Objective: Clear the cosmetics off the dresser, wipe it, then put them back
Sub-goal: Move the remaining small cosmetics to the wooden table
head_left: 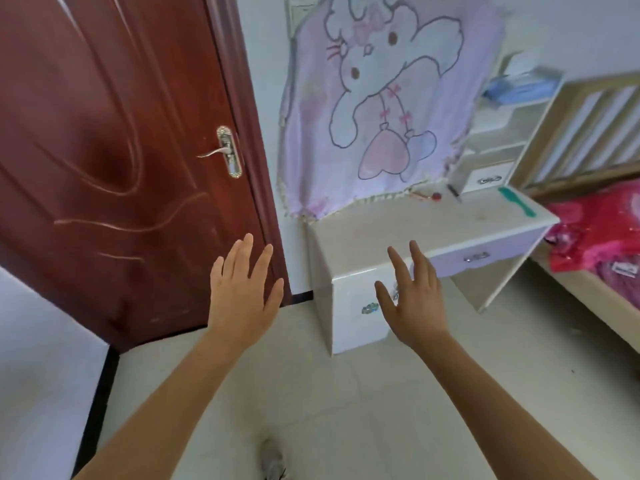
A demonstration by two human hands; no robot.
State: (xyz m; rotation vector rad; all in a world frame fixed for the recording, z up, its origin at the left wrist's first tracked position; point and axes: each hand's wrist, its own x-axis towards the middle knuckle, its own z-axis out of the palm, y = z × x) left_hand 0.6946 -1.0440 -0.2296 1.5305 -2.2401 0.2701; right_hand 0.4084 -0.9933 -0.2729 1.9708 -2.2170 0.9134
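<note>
A white dresser (pixel 363 233) with a beige top stands against the wall ahead on the right. On its top lie a green comb (pixel 517 201) at the right edge, a small red item (pixel 429 196) and a dark thin stick (pixel 454 192) near the back. My left hand (pixel 242 289) is held out in front of the door, fingers apart and empty. My right hand (pixel 412 292) hovers before the dresser's front left corner, also spread and empty. Neither hand touches the dresser.
A pink cartoon cloth (pixel 381 98) hangs over the dresser's mirror. A dark red door (pixel 121 150) stands at the left. White shelves (pixel 498 133) rise on the dresser's right, with a blue box (pixel 519 88) on top. A bed with red bedding (pixel 595 233) is at the far right.
</note>
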